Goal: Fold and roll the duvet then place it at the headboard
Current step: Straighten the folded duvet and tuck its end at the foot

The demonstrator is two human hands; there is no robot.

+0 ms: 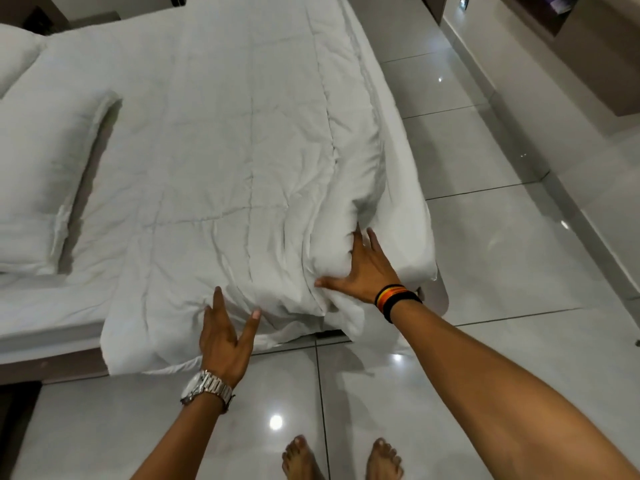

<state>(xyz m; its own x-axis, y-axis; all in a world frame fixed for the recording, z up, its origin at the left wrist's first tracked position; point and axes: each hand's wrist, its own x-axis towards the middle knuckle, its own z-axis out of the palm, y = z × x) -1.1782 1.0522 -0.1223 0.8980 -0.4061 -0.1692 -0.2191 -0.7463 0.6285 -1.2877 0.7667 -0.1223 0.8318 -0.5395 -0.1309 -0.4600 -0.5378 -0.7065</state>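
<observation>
White quilted fabric fills most of the view: the duvet [242, 168] lies lengthwise down the bed [412, 216] as a long band that appears already folded, running from the foot end at 6 o'clock up toward 12 o'clock. So the folding looks largely done, while no rolled turn shows yet. The left hand [225, 337] rests flat on the overhanging end at 6 o'clock, its grip spread wide and closed on nothing. The right hand [363, 268], toward 4 o'clock, presses the bunched corner with fingers splayed, some sunk into the cloth; it seems to push rather than clutch. Two pillows [41, 174] lie at 9 to 10 o'clock. Rolling the whole length and setting the roll at the headboard, which I cannot place with certainty, are left.
</observation>
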